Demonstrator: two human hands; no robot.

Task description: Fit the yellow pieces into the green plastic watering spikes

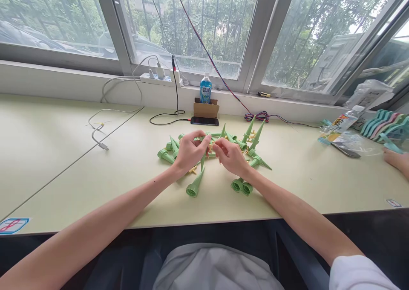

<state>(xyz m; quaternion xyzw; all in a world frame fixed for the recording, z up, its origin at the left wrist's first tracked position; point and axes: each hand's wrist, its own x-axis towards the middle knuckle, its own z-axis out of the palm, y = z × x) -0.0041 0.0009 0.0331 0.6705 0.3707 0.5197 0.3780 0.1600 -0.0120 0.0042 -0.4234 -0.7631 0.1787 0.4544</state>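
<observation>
Here, half-curled hands (234,157), green spike (203,161) in left (188,152).

Smooth plastic spikes (196,183), matt tabletop (140,153)

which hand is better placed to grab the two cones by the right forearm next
Right, I'd say: the right hand is nearer the two cones, while the left hand seems to hold a third cone. Whether the right holds something small is unclear.

i hold a green, tapered plastic spike (203,161), its point downward. around it lie more green plastic cone-shaped spikes (195,185), some open ends facing me, among small yellow branched pieces (193,170).
</observation>
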